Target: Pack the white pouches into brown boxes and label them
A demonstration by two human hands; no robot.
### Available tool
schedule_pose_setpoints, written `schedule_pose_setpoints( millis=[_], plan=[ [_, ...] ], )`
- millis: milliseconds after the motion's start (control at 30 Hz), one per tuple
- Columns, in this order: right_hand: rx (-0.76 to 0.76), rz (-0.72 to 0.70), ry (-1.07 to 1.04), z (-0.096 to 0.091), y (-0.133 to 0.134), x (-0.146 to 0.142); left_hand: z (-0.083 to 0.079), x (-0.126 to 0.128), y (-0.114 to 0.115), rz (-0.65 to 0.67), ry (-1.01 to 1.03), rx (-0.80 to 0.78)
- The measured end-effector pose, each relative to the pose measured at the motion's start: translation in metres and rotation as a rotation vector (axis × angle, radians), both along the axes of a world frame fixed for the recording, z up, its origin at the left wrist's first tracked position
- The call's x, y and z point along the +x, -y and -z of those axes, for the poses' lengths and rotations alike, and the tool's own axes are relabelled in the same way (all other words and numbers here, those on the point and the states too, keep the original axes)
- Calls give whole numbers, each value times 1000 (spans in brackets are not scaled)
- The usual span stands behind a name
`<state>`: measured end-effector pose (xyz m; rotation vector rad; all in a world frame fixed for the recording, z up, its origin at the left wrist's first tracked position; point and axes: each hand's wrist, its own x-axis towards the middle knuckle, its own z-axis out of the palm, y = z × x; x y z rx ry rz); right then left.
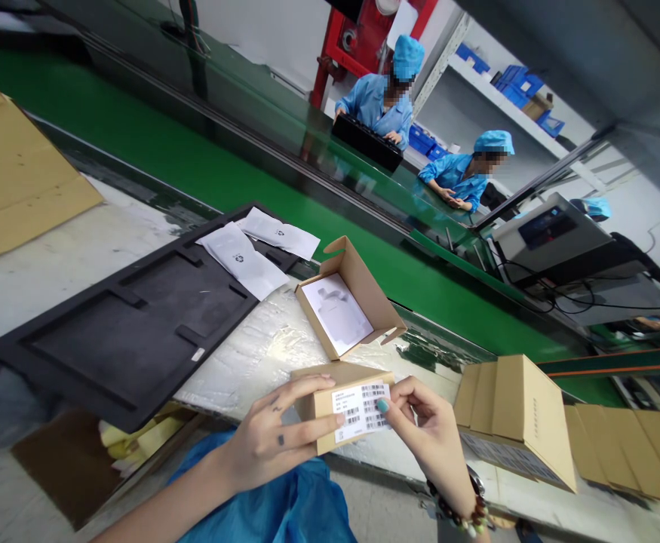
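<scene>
Worktop (276,339); label (360,411) partly under fingers (314,431).

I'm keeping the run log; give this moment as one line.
left hand: holding carton; right hand: thumb on barcode label; open box: beyond carton; black tray: two white packets on it

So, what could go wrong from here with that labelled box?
The label could crease or shift, since the right hand touches its edge. If the left hand loosened its grip, the held box might knock the open box just beyond it. The white packets jut past the edge of the black tray, so a bump could slide them off.
</scene>
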<state>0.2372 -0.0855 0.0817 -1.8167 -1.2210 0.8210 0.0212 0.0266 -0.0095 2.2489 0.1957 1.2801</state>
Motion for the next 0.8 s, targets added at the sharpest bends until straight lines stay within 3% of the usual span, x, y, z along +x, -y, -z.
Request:
schedule_pose_setpoints(
  millis=[367, 467, 567, 667, 733, 800],
  plan=[
    [56, -21, 207, -2, 2, -11, -3, 0, -1, -15, -15, 16],
    [78, 16, 462, 0, 4, -15, -2, -1, 0, -1, -34, 24],
    [148, 215, 828, 6, 6, -14, -2, -3, 4, -5, -54, 5],
    [280, 255, 1004, 22, 5, -32, 0, -3, 7, -22, -86, -2],
    [337, 145, 1054, 41, 1, -62, 5, -1, 7, -20, -57, -22],
    [453, 219, 1045, 64, -6, -98, 13, 4, 5, -84, -47, -95]
  ],
)
